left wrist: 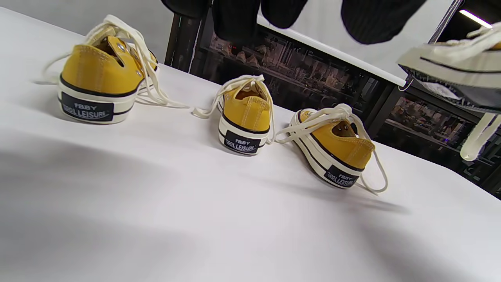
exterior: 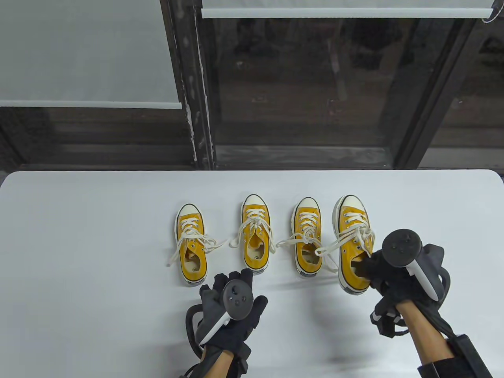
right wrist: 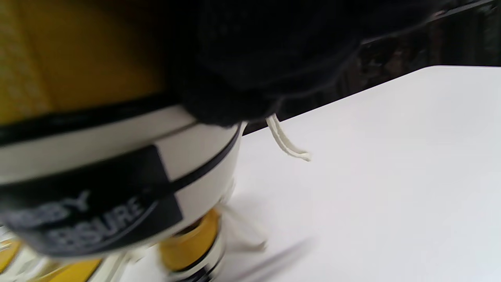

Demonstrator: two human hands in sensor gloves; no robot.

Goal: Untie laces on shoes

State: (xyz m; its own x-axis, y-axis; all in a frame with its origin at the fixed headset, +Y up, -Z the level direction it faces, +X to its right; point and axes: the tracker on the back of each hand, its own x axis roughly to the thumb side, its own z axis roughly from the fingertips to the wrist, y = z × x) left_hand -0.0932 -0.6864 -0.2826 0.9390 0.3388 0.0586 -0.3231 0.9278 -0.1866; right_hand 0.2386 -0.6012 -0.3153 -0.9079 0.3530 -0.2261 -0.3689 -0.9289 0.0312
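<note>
Yellow canvas shoes, four in total, stand in a row on the white surface (exterior: 78, 236), toes pointing away from me. My right hand (exterior: 388, 271) grasps the rightmost shoe (exterior: 352, 246) at its heel opening; the left wrist view shows this shoe raised off the surface. Its cream laces (exterior: 346, 238) hang loose. My left hand (exterior: 232, 303) is released, fingers spread, hovering just nearer me than the second shoe (exterior: 256, 236) from the left.
</note>
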